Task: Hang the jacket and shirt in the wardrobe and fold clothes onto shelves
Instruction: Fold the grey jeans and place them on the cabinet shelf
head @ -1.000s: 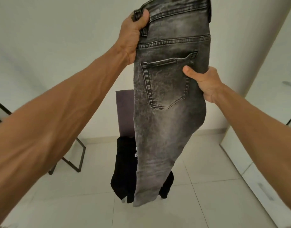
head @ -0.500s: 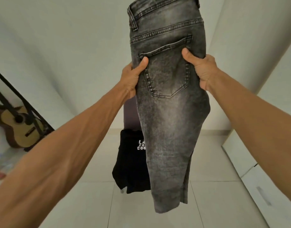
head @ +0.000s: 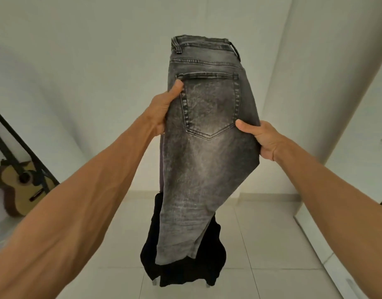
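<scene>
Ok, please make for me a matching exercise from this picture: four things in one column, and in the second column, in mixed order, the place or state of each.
Things
1 jeans
2 guitar
3 black garment
4 left hand

Places or states
a stands at the far left, by the wall
b held up in the air, back pocket toward the camera
c hangs low, behind the jeans
d grips the jeans' edge beside the pocket's top corner

Pairs: 1-b, 2-a, 3-c, 4-d

Jeans [head: 207, 160] in my grip: charcoal grey, mottled acid-wash fading paler at the centre. Garment [head: 211, 266] behind: plain black. Guitar [head: 19, 186]: tan body, dark neck; floor tiles [head: 272, 244] off-white.
</scene>
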